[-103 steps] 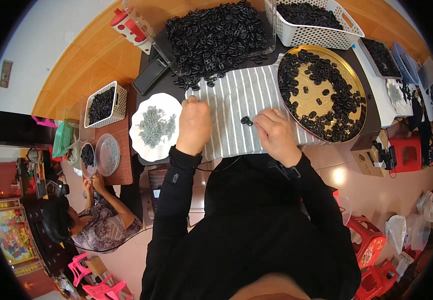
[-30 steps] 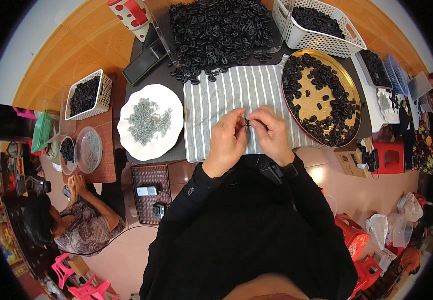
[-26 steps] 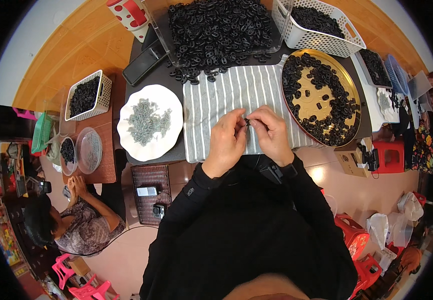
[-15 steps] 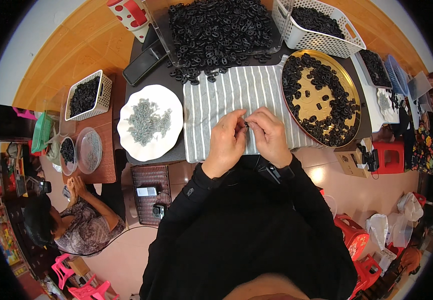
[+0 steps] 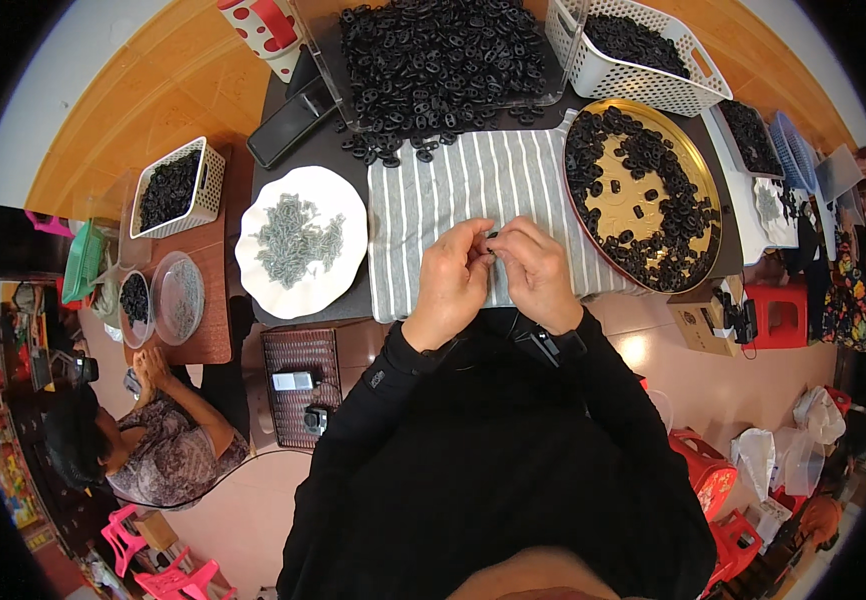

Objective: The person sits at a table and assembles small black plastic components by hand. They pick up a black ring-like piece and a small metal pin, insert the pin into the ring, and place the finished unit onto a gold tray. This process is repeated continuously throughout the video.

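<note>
Over a grey-and-white striped cloth (image 5: 423, 230), my left hand (image 5: 450, 275) and my right hand (image 5: 536, 272) meet with their fingertips pinched together. Between them a small black plastic piece (image 5: 491, 250) shows only in part; the fingers cover the rest. To the left stands a scalloped white plate (image 5: 258, 275) heaped with small silvery pieces (image 5: 298, 240) resembling springs. A round gold tray (image 5: 643, 190) to the right holds many loose black oval pieces. Beyond the cloth, a clear bin spills a large pile of black two-holed pieces (image 5: 443, 65) onto the table.
A phone (image 5: 293, 122) lies by a polka-dotted cup (image 5: 263, 30). A white basket (image 5: 643, 93) stands at the far right. At the left, a co-worker (image 5: 168, 445) sits by a brown table (image 5: 208, 310) with a basket (image 5: 210, 185) and bowls. Red stools (image 5: 703, 465) stand at lower right.
My right fingertips have shifted slightly and curled closer around the small piece. Both hands stay in nearly the same place over the cloth.
</note>
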Action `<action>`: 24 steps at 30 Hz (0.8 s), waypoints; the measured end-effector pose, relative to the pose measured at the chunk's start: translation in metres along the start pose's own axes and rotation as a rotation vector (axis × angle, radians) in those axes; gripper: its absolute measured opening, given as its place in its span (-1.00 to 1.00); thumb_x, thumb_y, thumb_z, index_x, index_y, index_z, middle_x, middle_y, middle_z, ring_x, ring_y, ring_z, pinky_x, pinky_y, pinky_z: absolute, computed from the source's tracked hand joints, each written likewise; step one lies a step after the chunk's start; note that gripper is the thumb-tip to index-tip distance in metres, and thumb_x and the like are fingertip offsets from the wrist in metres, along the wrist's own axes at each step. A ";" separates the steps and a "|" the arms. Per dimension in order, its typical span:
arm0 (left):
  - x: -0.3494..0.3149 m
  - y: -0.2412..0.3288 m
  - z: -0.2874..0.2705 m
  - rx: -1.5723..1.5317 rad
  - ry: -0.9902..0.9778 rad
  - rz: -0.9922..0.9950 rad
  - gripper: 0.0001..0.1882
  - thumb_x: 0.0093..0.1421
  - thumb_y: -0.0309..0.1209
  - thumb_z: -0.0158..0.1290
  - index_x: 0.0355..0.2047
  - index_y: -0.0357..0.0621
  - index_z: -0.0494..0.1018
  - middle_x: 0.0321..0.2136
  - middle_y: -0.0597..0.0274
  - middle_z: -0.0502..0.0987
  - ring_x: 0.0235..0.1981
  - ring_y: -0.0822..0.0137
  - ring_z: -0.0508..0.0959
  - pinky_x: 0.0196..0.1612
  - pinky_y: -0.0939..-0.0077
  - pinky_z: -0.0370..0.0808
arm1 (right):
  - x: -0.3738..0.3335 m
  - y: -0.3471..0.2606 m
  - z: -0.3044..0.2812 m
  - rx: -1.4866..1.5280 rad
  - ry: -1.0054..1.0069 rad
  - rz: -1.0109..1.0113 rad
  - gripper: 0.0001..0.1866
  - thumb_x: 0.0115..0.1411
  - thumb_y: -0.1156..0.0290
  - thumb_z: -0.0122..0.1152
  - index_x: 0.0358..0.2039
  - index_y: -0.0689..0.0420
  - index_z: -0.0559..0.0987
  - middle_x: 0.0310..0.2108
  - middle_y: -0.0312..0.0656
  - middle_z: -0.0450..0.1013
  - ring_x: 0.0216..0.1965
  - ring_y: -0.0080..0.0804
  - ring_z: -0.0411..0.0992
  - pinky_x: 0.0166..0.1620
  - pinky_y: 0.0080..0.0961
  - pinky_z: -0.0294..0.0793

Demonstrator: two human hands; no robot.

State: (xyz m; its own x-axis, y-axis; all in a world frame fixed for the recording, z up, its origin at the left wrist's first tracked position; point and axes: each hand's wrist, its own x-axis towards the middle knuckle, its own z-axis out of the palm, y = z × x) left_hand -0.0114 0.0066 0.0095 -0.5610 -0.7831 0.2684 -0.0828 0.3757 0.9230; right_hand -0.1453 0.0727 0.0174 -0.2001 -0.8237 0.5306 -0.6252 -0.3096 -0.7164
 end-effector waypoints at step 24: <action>0.009 0.024 0.005 0.537 0.022 0.179 -0.77 0.04 -0.61 0.15 -0.24 -0.35 0.52 -0.36 -0.06 0.45 -0.30 -0.09 0.51 -0.24 0.15 0.45 | -0.012 0.006 -0.029 -0.169 0.127 0.136 -0.71 -0.01 0.77 0.05 -0.31 0.20 0.60 -0.44 -0.07 0.38 -0.42 -0.08 0.45 -0.35 -0.28 0.42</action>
State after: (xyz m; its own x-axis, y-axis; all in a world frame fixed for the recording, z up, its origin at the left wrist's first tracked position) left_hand -0.0224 0.0105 0.0327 -0.5880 -0.6917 0.4192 -0.3984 0.6987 0.5942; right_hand -0.1685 0.0946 0.0195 -0.3775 -0.7828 0.4947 -0.7011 -0.1075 -0.7049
